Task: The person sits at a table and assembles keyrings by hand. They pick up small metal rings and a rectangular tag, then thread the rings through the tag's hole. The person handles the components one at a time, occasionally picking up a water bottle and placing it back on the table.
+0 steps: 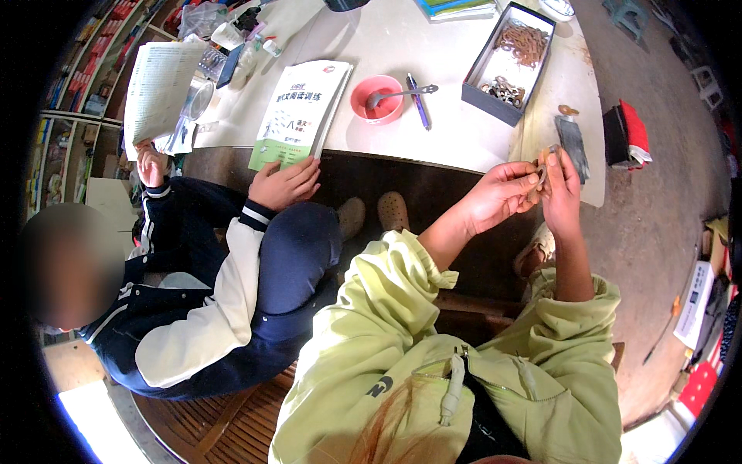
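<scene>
Just past the table's near edge, my left hand (504,198) and my right hand (563,189) meet with fingers pinched around a small brownish metal piece (542,175). Fingers cover most of it, so its exact shape is hard to make out. Close beyond my right hand, a dark grey strip (572,145) lies on the table corner. A small brown piece with a rounded head (568,110) rests at its far end. Farther off stands an open dark box (495,107), holding a heap of rusty brown pieces (522,45) and a smaller pile of shinier metal pieces (502,91).
A pink bowl (360,97) with a grey spoon and a blue pen (419,102) sit on the white table (456,143). At my left, a seated person's hand rests on a book (301,116); their other hand holds papers (158,93). A red-and-black object (627,133) is beyond the table's right edge.
</scene>
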Tool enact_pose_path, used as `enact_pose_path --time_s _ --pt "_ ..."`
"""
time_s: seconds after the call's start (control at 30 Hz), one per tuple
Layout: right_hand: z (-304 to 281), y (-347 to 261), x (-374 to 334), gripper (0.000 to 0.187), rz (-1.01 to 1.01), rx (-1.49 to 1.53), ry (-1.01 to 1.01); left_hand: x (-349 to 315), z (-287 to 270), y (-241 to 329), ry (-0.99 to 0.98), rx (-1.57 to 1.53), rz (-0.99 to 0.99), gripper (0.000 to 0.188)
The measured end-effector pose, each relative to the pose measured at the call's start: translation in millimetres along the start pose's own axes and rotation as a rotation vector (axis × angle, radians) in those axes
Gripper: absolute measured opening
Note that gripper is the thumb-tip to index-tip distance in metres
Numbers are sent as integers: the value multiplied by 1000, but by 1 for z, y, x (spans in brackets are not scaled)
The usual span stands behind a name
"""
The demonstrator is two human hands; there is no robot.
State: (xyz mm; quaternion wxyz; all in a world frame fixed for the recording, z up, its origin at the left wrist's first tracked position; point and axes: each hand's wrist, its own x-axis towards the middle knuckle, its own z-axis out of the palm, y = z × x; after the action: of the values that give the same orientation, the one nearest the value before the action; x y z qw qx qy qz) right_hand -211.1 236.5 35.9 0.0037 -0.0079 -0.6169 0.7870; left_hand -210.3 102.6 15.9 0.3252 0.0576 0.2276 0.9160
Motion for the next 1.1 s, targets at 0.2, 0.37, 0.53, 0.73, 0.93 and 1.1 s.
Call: enact_pose_path --time_s 0.2,0.37,0.53,0.73,0.93,1.1 --pt "1 4 0 18 -22 59 21 0 -1 -1 9 -36 10 16" --pt "3 3 3 20 -18 -61 70 0 6 11 -145 475 -17 13" --pt "-4 -3 11 23 116 414 -56 -2 -2 42 -55 256 233 7" --pt "-17 -3 19 21 69 711 -33 -2 -12 82 10 -414 574 15" --pt "-8 -5 19 21 33 751 -108 -1 -11 80 60 -364 576 14" --pt "-8 -5 19 16 8 705 -110 2 -7 73 148 -130 499 14"
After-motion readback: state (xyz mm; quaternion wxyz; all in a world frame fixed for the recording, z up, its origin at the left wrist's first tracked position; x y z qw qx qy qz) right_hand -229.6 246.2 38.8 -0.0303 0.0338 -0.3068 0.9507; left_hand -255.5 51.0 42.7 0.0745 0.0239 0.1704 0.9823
